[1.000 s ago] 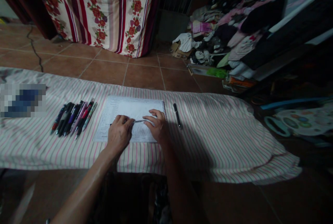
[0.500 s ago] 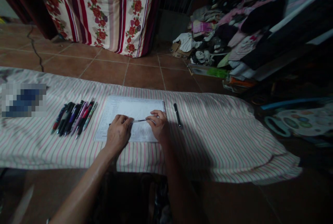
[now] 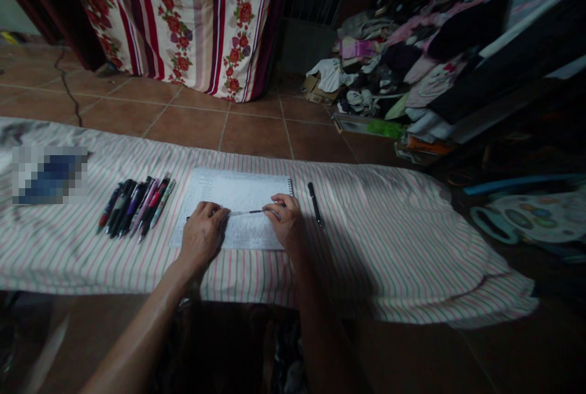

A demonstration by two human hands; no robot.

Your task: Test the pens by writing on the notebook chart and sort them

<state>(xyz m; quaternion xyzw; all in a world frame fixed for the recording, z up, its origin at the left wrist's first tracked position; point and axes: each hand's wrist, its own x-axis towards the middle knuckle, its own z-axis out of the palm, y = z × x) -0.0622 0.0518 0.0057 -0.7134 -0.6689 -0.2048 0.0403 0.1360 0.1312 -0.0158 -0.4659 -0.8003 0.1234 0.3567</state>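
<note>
A thin pen refill (image 3: 247, 212), clear on the left and dark on the right, stretches level between my two hands above the notebook. My left hand (image 3: 202, 229) is closed around its left end, and a small dark end, seemingly of a pen, pokes out behind the fingers. With thumb and fingers pinched, my right hand (image 3: 284, 218) grips the right end; a dark bit shows among its fingers, too small to make out. Beneath both hands lies the spiral notebook (image 3: 242, 189), its pages covered in faint writing. To the right of it rests a black pen (image 3: 315, 203).
Several pens (image 3: 132, 206) lie in a row left of the notebook. A blurred blue item (image 3: 50, 177) is at the far left of the striped cloth (image 3: 389, 229). Beyond are a floral curtain (image 3: 201, 27), tiled floor and a heap of clothes (image 3: 389, 58).
My hands have drawn apart, so a longer stretch of the refill shows between them. The whole view has shifted slightly; the notebook and loose pens stay in place on the cloth.
</note>
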